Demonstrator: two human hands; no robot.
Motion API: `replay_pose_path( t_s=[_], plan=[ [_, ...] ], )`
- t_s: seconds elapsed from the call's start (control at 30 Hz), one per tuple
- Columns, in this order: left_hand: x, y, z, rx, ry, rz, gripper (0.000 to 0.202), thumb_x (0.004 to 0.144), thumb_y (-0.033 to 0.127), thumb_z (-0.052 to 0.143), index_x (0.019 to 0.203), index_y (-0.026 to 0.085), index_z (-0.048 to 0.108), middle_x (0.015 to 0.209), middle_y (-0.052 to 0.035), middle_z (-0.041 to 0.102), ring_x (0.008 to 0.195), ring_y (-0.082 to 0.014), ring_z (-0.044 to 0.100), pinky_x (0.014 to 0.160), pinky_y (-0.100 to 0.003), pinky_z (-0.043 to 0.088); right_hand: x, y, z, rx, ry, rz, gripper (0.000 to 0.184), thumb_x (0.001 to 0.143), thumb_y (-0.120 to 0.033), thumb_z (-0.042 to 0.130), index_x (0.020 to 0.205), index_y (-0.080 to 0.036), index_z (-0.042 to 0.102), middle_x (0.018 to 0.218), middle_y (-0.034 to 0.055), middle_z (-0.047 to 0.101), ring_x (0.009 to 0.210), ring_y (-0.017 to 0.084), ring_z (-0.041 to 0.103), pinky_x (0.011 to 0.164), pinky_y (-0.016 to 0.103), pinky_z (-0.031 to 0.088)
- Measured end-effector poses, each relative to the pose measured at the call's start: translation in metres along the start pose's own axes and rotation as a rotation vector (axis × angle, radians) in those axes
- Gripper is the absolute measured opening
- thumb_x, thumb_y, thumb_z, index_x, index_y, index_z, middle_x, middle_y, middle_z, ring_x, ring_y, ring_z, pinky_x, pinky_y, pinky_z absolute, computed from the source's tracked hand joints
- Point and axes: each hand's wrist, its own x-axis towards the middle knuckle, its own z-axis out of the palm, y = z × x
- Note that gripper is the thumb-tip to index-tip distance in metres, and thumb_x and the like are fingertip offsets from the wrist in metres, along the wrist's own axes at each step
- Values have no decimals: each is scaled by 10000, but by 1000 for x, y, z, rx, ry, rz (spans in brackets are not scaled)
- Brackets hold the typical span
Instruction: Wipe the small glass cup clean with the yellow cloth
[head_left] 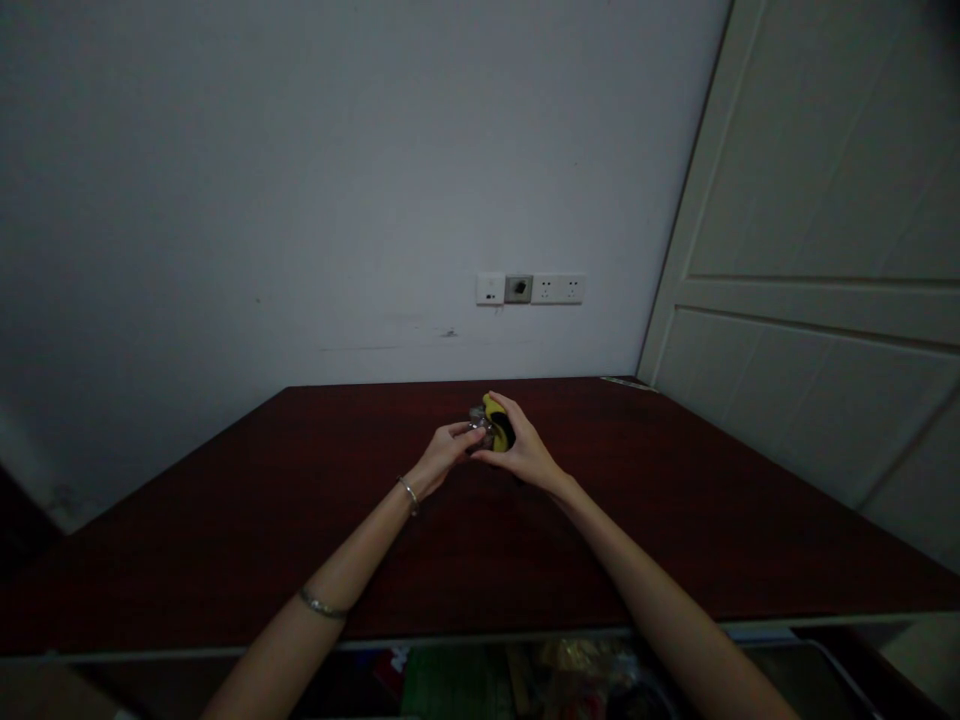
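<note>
Both of my hands are raised over the dark red table (247, 520), near its middle. My right hand (529, 457) curves around a small yellow and black object (498, 420), thumb below and fingers above. What kind of object it is, I cannot make out. On its left side is a clear, shiny piece (478, 415), like crumpled plastic or glass. My left hand (448, 446) pinches this shiny piece between thumb and fingers. The two held things touch or overlap, and my fingers partly hide both.
A white wall rises behind the table, with a row of sockets and switches (556, 289). To the right stands a pale panelled door (810, 290). Below the table's front edge, an open space holds a green item (454, 685) and plastic-wrapped things (589, 665).
</note>
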Motion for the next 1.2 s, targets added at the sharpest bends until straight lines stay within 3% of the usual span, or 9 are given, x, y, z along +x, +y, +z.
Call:
replay_pose_path(
  t_s=[0.2, 0.4, 0.5, 0.57, 0.73, 0.97, 1.2],
  plan=[
    [-2, 4, -9, 6, -141, -28, 490, 627, 431, 710, 980, 102, 627, 1004, -103, 630, 844, -160, 586, 772, -281, 455, -1, 4, 2, 101, 60, 106, 807, 579, -361, 751, 1284, -230, 380, 1272, 96, 462, 1166, 234, 459, 1009, 380, 347],
    [4, 3, -20, 180, -354, 15, 658, 591, 381, 747, 1158, 138, 517, 1243, -145, 517, 1148, -257, 480, 976, -386, 356, 0, 10, 5, 291, 147, 325, 761, 548, -362, 755, 1225, -209, 443, 1170, 84, 555, 1079, 233, 530, 964, 382, 388],
    [7, 0, -20, 245, -322, 125, 932, 544, 284, 785, 1332, 188, 297, 1370, -159, 372, 1245, -265, 380, 1018, -403, 316, 1, 8, 10, 376, 147, 408, 728, 536, -359, 758, 1186, -195, 474, 1123, 85, 584, 1026, 228, 561, 920, 370, 425],
    [7, -2, -20, 299, -298, 174, 1037, 528, 244, 792, 1369, 200, 188, 1378, -174, 348, 1247, -272, 377, 1018, -424, 315, 2, 5, 14, 405, 135, 444, 724, 520, -353, 765, 1167, -186, 488, 1110, 89, 592, 1012, 228, 568, 906, 364, 436],
    [2, 1, -20, 476, -272, 294, 861, 507, 263, 800, 1246, 179, 369, 1241, -137, 499, 1149, -259, 482, 973, -403, 371, 4, -3, 16, 436, 110, 494, 724, 500, -348, 773, 1147, -177, 496, 1060, 87, 613, 978, 225, 584, 888, 365, 450],
    [-1, 1, -18, 602, -186, 250, 743, 490, 334, 802, 1119, 152, 451, 1093, -113, 592, 1010, -245, 566, 868, -381, 444, 0, 4, 13, 342, 2, 459, 724, 577, -386, 737, 1224, -208, 466, 1143, 81, 587, 1059, 231, 552, 949, 385, 408],
    [5, -10, -16, 417, -59, 253, 725, 477, 294, 809, 1087, 156, 442, 1060, -89, 584, 957, -213, 573, 851, -368, 453, 3, -7, 8, 371, 65, 237, 395, 831, -464, 455, 1146, -263, 583, 1288, 36, 513, 1222, 203, 431, 1057, 383, 284]
  ],
)
